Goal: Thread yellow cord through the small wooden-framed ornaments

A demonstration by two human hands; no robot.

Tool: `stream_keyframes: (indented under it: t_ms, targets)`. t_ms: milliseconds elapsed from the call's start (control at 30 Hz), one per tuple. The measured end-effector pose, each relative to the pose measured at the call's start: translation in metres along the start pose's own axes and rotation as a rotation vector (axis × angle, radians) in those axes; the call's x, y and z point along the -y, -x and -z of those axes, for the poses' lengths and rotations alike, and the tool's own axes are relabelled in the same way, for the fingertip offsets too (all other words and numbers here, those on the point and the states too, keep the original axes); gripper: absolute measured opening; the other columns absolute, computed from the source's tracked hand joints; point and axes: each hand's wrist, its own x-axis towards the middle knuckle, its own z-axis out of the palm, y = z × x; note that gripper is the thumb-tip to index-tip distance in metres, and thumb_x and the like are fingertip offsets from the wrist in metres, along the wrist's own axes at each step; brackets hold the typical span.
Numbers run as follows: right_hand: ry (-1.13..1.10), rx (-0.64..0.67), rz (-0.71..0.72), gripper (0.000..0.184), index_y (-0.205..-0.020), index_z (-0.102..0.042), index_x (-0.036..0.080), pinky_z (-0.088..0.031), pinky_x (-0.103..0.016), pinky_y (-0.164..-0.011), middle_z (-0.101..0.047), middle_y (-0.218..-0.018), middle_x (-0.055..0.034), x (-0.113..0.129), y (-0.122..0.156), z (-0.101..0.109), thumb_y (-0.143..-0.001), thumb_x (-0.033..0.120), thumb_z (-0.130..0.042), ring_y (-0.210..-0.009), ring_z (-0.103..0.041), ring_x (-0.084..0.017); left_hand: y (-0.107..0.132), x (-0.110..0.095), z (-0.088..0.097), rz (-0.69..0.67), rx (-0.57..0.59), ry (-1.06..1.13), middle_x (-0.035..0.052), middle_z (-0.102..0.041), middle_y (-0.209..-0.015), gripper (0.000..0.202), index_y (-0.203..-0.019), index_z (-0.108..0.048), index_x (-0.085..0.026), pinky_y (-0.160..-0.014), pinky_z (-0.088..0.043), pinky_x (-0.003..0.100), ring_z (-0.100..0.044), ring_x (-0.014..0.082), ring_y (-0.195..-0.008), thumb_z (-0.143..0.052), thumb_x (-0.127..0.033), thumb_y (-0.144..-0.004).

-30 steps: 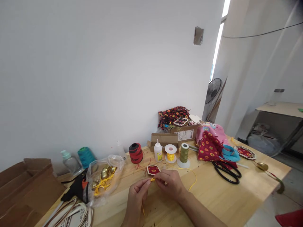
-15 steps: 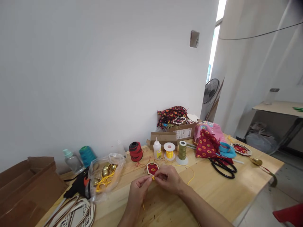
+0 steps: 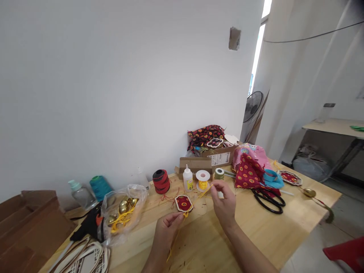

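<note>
**Yellow cord (image 3: 182, 227) pinched at a framed red ornament (image 3: 184, 203)**

Ornament flat on the wooden table (image 3: 256, 237), just past the left hand (image 3: 167, 229), with cord trailing from its lower tip. Left thumb and fingers pressed together on the cord just below the ornament. Right hand (image 3: 223, 201) raised, thumb and forefinger pinching an upper strand of cord, near a yellow cord spool (image 3: 203, 184) and a glue bottle (image 3: 187, 179).

To the left, a clear plastic bag (image 3: 122, 214) holding gold-coloured bells (image 3: 123, 207) and loose yellow cord; farther left, an open cardboard box (image 3: 34, 223). Behind, a second cardboard box (image 3: 220, 156), heaped with printed fabric (image 3: 205, 137). Pale wood showing in front of the hands and rightward up to black scissors (image 3: 269, 201), then the table's right edge (image 3: 315, 227).
</note>
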Motion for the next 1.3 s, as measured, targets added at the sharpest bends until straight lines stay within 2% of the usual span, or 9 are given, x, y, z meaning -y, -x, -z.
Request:
stream_keyframes:
  t_ms: [200, 267, 367, 433, 533, 600, 700, 1000, 1300]
  targets:
    - [-0.468, -0.298, -0.301, 0.010, -0.079, -0.050, 0.018, -0.042, -0.023, -0.062, -0.054, -0.069, 0.0012, 0.014, -0.018, 0.011, -0.076, 0.027, -0.049, -0.064, -0.052, -0.010, 0.002, -0.001, 0.001, -0.013, 0.015, -0.038, -0.0068, -0.046, -0.039, 0.023, -0.063, -0.067, -0.012, -0.035, -0.018, 0.015, -0.028, 0.0037, -0.035, -0.066, -0.034, -0.055]
    - [-0.664, -0.162, -0.456, 0.014, -0.078, -0.049, 0.019, -0.039, -0.018, -0.050, -0.048, -0.060, 0.0046, 0.019, -0.027, 0.015, -0.077, 0.032, -0.046, -0.050, -0.046, -0.006, 0.001, -0.001, 0.002, -0.004, 0.010, -0.027, -0.0084, -0.041, -0.035, 0.024, -0.064, -0.067, -0.011, -0.034, -0.015, 0.015, -0.023, 0.0028, -0.033, -0.066, -0.034, -0.055]
    - [-0.662, 0.244, -0.611, 0.019, -0.075, -0.052, 0.019, -0.021, -0.014, -0.033, -0.031, -0.046, 0.0092, 0.021, -0.029, 0.012, -0.077, 0.037, -0.046, -0.034, -0.024, -0.003, 0.000, -0.002, 0.002, -0.007, 0.012, -0.022, -0.0072, -0.044, -0.036, 0.025, -0.064, -0.067, -0.011, -0.034, -0.018, 0.016, -0.027, 0.0037, -0.033, -0.067, -0.034, -0.054]
    - [-0.430, 0.516, -0.553, 0.022, -0.071, -0.056, 0.017, -0.018, -0.015, -0.033, -0.030, -0.043, 0.0089, 0.018, -0.019, 0.005, -0.072, 0.039, -0.052, -0.035, -0.023, -0.004, 0.000, -0.004, 0.002, -0.022, 0.013, -0.022, -0.0045, -0.051, -0.040, 0.024, -0.064, -0.068, -0.011, -0.037, -0.024, 0.016, -0.036, 0.0060, -0.037, -0.067, -0.033, -0.053]
    - [0.007, 0.799, -0.224, 0.021, -0.069, -0.062, 0.018, -0.024, -0.017, -0.038, -0.042, -0.046, 0.0053, 0.009, 0.005, -0.010, -0.060, 0.037, -0.064, -0.041, -0.034, -0.006, 0.001, -0.006, 0.000, -0.009, 0.018, -0.010, -0.0057, -0.047, -0.035, 0.025, -0.065, -0.069, -0.012, -0.037, -0.025, 0.017, -0.036, 0.0066, -0.036, -0.067, -0.035, -0.054]
    - [0.187, 0.867, 0.015, 0.020, -0.076, -0.063, 0.021, -0.031, -0.019, -0.044, -0.054, -0.058, 0.0014, 0.003, 0.019, -0.017, -0.060, 0.032, -0.065, -0.049, -0.045, -0.010, 0.001, -0.007, 0.000, 0.005, 0.016, 0.004, -0.0084, -0.039, -0.029, 0.027, -0.065, -0.069, -0.012, -0.035, -0.021, 0.017, -0.029, 0.0052, -0.032, -0.066, -0.036, -0.054]
    - [0.244, 0.872, 0.177, 0.012, -0.082, -0.062, 0.024, -0.036, -0.021, -0.051, -0.059, -0.069, -0.0012, -0.001, 0.027, -0.020, -0.071, 0.026, -0.056, -0.060, -0.052, -0.013, 0.002, -0.007, 0.000, 0.012, -0.005, 0.021, -0.0097, -0.036, -0.027, 0.029, -0.067, -0.069, -0.012, -0.033, -0.018, 0.017, -0.025, 0.0040, -0.029, -0.067, -0.038, -0.054]
    - [0.212, 0.893, 0.182, 0.020, -0.086, -0.060, 0.024, -0.037, -0.020, -0.055, -0.054, -0.070, -0.0016, 0.000, 0.021, -0.013, -0.083, 0.024, -0.040, -0.065, -0.051, -0.012, -0.002, -0.003, -0.002, 0.004, -0.025, 0.059, -0.0024, -0.055, -0.037, 0.029, -0.068, -0.071, -0.013, -0.040, -0.035, 0.020, -0.049, 0.0112, -0.040, -0.069, -0.035, -0.049]
    - [0.212, 0.920, 0.173, 0.021, -0.086, -0.060, 0.023, -0.037, -0.020, -0.054, -0.052, -0.068, -0.0012, 0.001, 0.020, -0.014, -0.084, 0.026, -0.039, -0.062, -0.049, -0.012, -0.010, 0.006, 0.000, -0.031, -0.018, 0.090, 0.0033, -0.069, -0.057, 0.023, -0.065, -0.071, -0.014, -0.058, -0.044, 0.026, -0.058, 0.0161, -0.056, -0.071, -0.030, -0.049]
